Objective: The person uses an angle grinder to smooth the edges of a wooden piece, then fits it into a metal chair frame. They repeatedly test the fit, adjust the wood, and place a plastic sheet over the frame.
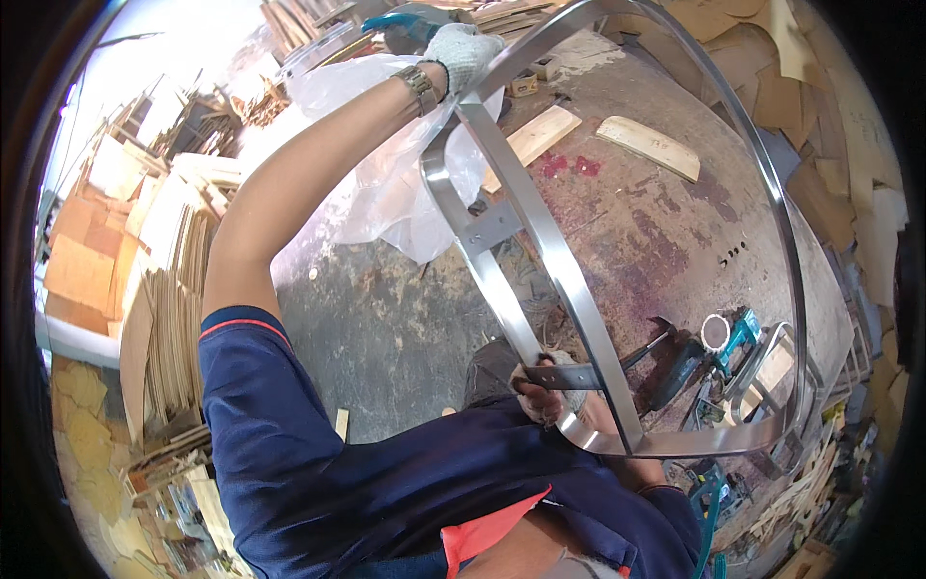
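A large frame of flat, shiny metal bar with rounded corners stands tilted in front of me. Two short drilled plates join its paired bars. My left hand, in a white knit glove, is at the frame's upper left corner and appears closed on the bar, its fingertips partly hidden. Beyond that hand is a teal object, too cut off to name. Low down by the dark drilled plate, my right hand, in a stained glove, is wrapped round the lower bar.
Clear plastic sheeting lies behind my left forearm. Two wooden boards rest on the stained floor. At right are a hammer, teal-and-black power tools and another metal frame. Stacked plywood strips stand at left, cardboard at far right.
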A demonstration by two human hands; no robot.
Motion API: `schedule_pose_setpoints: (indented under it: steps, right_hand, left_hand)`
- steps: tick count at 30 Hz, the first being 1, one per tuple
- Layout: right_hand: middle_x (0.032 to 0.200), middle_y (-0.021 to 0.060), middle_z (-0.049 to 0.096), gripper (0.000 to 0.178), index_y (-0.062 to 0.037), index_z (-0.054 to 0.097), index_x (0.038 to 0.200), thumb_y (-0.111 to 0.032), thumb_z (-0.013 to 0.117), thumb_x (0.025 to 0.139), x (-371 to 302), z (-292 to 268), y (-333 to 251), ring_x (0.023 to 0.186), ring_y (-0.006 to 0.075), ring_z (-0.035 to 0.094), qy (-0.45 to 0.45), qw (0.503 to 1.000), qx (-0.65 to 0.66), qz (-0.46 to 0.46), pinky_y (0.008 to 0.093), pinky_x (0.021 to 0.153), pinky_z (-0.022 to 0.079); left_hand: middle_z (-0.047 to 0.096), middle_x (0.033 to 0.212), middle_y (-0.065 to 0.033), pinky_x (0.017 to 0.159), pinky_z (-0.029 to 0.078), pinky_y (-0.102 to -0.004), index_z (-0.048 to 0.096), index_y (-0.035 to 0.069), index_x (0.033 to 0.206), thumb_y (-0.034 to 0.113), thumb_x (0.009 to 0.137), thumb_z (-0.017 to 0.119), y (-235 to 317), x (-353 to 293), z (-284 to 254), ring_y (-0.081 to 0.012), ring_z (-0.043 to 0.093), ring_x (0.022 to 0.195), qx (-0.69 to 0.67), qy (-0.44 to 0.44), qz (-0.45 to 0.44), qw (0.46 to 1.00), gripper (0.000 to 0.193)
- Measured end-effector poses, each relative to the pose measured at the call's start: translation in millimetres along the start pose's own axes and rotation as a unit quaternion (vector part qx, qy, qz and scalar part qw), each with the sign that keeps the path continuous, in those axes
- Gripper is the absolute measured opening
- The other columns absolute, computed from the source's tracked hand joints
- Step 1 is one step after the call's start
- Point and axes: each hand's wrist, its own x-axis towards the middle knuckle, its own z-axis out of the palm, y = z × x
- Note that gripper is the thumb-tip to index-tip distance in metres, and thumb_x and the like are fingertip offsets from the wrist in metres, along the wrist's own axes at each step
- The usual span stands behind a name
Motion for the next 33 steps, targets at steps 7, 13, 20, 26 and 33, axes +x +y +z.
schedule_pose_setpoints:
  steps: [7, 13, 20, 26, 33]
  right_hand:
    - [0.083, 0.0112, 0.06, 0.048, 0.0009, 0.048, 0.123, -0.04, 0.059, 0.1, 21.2, -24.7, -91.1, 0.07, 0.0231, 0.063, -0.04, 0.997, -0.051, -0.034, 0.0384, 0.06, 0.05]
    - [0.087, 0.0093, 0.059, 0.049, 0.0008, 0.051, 0.125, -0.042, 0.057, 0.101, 1.1, 13.1, -152.4, 0.074, 0.0215, 0.063, 0.204, 0.943, -0.141, -0.222, 0.0333, 0.066, 0.053]
    - [0.064, 0.0012, 0.047, 0.006, -0.0084, 0.052, 0.082, -0.014, 0.052, 0.083, -3.1, 68.7, -180.4, 0.042, 0.0087, 0.042, 0.613, 0.572, -0.261, -0.479, 0.0273, 0.034, 0.041]
    - [0.062, -0.0032, 0.036, 0.015, -0.014, 0.036, 0.079, -0.017, 0.051, 0.08, -9.4, 79.7, -185.4, 0.041, 0.0052, 0.03, 0.636, 0.584, -0.19, -0.467, 0.0245, 0.034, 0.028]
    - [0.063, -0.0047, 0.031, 0.012, -0.0132, 0.039, 0.083, -0.016, 0.05, 0.08, -10.9, 103.1, -180.3, 0.043, 0.0058, 0.026, 0.694, 0.513, -0.287, -0.415, 0.0252, 0.039, 0.023]
  left_hand:
    - [0.069, 0.085, -0.0076, 0.064, 0.053, -0.0334, 0.068, 0.002, 0.105, 0.027, 0.1, 0.059, 3.4, 96.7, -8.1, -0.0178, 0.064, 0.071, -0.309, -0.034, -0.075, 0.948, 0.027]
    - [0.066, 0.071, -0.003, 0.048, 0.052, -0.0293, 0.066, 0.008, 0.087, 0.02, 0.099, 0.058, -1.9, 113.7, -55.2, -0.0152, 0.062, 0.055, -0.597, -0.193, -0.063, 0.776, 0.019]
    - [0.055, 0.077, 0.0003, 0.044, 0.036, -0.0184, 0.055, 0.005, 0.131, 0.022, 0.107, 0.052, -36.9, 65.8, -67.1, -0.0068, 0.045, 0.052, -0.745, -0.349, -0.132, 0.553, 0.03]
    - [0.058, 0.079, 0.0004, 0.039, 0.035, -0.0192, 0.052, 0.001, 0.134, 0.021, 0.106, 0.052, -41.6, 32.9, -45.2, -0.0054, 0.041, 0.045, -0.586, -0.322, -0.093, 0.738, 0.035]
    - [0.064, 0.088, -0.0062, 0.063, 0.05, -0.0309, 0.069, 0.005, 0.106, 0.023, 0.092, 0.065, -50.3, 8.0, -25.2, -0.0148, 0.06, 0.068, -0.116, -0.218, 0.049, 0.968, 0.023]
